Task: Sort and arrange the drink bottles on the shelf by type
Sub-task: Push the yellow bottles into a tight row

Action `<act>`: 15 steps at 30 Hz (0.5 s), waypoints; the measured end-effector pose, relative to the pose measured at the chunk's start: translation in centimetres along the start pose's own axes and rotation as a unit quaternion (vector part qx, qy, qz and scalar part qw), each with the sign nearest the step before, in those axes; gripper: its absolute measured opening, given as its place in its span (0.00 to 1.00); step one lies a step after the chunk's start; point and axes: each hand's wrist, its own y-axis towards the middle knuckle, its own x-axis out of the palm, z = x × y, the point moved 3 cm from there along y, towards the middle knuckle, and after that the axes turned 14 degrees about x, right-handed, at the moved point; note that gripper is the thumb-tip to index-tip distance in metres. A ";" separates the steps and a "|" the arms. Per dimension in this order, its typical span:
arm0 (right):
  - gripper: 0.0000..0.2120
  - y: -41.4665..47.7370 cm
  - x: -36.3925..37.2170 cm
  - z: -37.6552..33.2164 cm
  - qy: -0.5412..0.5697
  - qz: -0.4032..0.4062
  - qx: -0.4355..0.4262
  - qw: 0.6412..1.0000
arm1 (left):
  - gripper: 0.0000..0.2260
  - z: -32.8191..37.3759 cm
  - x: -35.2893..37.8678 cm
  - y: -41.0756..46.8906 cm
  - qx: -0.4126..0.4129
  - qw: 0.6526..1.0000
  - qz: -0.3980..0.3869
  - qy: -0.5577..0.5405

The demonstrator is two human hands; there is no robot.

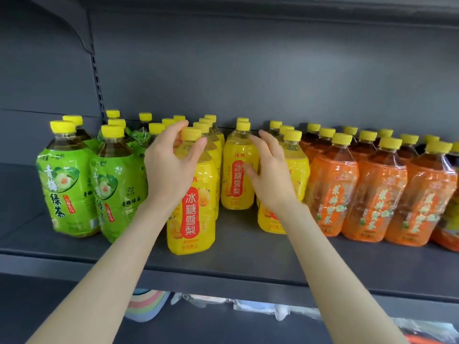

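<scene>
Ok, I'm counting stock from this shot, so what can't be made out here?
Head view:
- Back rows of green bottles: hidden by the front ones and the left hand.
- Rightmost bottle: cut off by the frame edge.
- Right yellow bottle label: covered by the right hand.
- Goods below the shelf: blurred.

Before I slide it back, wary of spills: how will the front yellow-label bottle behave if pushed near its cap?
The front yellow-label bottle looks full, probably heavy. Tall and narrow, held by the left hand at its cap, it may tip if pushed. Its glossy wrap could be slippery.
</scene>
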 end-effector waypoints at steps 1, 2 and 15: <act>0.29 1.4 0.5 -0.4 -0.032 -0.032 0.003 0.999 | 0.19 -0.2 0.0 0.0 0.003 1.000 0.003 -0.003; 0.33 2.8 1.0 -0.7 -0.068 -0.062 0.005 0.996 | 0.19 -0.4 0.0 -0.1 0.006 1.000 0.006 -0.004; 0.36 8.5 4.0 -0.8 -0.285 -0.089 0.014 0.954 | 0.18 -1.5 0.4 -0.3 0.015 0.999 0.022 -0.046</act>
